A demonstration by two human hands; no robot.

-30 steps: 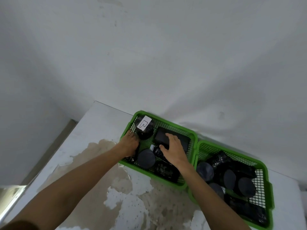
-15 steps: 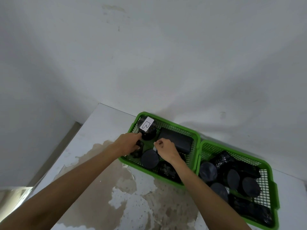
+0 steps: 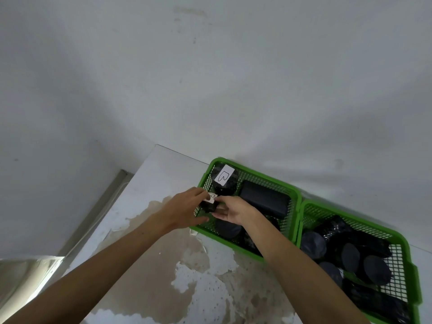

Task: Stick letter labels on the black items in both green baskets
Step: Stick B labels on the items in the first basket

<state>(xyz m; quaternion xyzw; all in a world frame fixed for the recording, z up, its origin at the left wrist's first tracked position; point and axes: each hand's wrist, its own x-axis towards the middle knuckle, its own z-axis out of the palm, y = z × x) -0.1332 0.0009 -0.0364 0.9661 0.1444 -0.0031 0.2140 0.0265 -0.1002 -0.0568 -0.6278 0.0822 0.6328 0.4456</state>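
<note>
Dim flat light, soft shadows, wide-angle edge bending

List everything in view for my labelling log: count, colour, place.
left basket: one, green, on the table by the wall
right basket: one, green, touching the left basket's right side
labelled jar: one, black with a white label, left basket's far corner
black box: one, left basket's far side
black items: several, count unclear, right basket
small black item: one, held over the left basket
label: one, white, on the small black item
table: one, white, stained
left hand: grips the small black item
right hand: pinches the label
</note>
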